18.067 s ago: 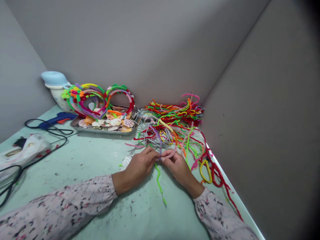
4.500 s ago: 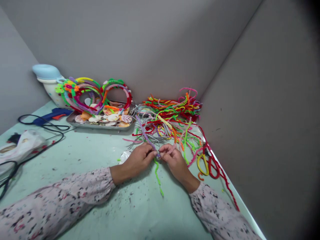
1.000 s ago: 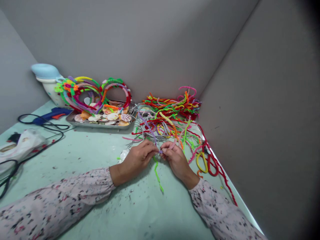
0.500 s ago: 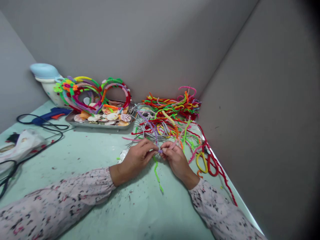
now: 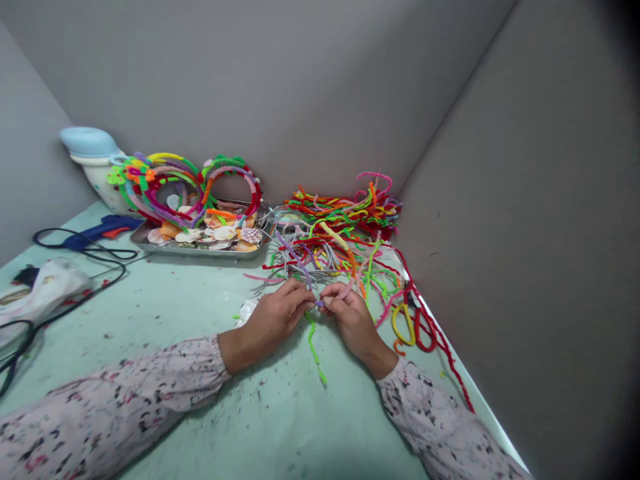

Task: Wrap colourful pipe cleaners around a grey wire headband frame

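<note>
Green pipe cleaner (image 5: 314, 348) hangs from where the left hand (image 5: 270, 325) and right hand (image 5: 354, 323) pinch together at center, wrapped headbands (image 5: 235, 172) stand upper left, and loose pipe cleaners (image 5: 345, 213) lie heaped upper right.

Fingers hide the pinch, frame edges cut the sleeves

Between the left hand (image 5: 270, 327) and the right hand (image 5: 353, 320), the fingers cover the spot where the lilac pipe cleaner (image 5: 295, 250) ends, so its tip and any twist there cannot be seen. A crumpled silvery scrap (image 5: 247, 310) disappears under the left hand. Lower left, the frame edge cuts off the left sleeve (image 5: 115, 413), the black cord (image 5: 75, 297) and the plastic bag (image 5: 45, 290); the right sleeve (image 5: 440, 420) runs off the bottom edge. Beside the yellow loop (image 5: 401, 325), a dark piece (image 5: 411, 300) is too small to identify
</note>
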{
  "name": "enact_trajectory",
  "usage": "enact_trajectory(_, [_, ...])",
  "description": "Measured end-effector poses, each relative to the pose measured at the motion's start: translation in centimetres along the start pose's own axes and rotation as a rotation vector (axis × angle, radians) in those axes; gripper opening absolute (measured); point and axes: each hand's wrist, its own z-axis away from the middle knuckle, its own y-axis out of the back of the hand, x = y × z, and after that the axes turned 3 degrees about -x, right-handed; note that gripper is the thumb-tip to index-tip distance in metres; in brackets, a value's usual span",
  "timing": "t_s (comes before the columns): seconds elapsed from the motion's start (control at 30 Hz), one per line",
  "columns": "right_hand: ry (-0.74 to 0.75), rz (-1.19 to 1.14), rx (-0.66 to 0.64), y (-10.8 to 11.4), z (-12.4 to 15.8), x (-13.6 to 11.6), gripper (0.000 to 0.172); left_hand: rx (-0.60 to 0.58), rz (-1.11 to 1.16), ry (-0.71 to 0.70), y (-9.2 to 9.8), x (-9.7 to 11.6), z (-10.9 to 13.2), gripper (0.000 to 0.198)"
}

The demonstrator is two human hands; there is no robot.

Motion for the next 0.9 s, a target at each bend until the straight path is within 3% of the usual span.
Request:
enact_trajectory(0.33, [0.002, 0.06, 0.002, -0.39, 0.28, -0.78, 0.012, -0.078, 0.047, 0.037, 0.02, 0.02, -0.07, 0.017])
enact_trajectory(0.6, [0.018, 0.084, 0.027, -0.32, 0.17, -0.69, 0.01, 0.017, 0.031, 0.013, 0.0, 0.04, -0.09, 0.014])
enact_trajectory(0.9, [-0.008, 0.084, 0.026, -0.63, 0.26, -1.02, 0.014, -0.097, -0.02, 0.048, -0.1, 0.04, 0.08, 0.017])
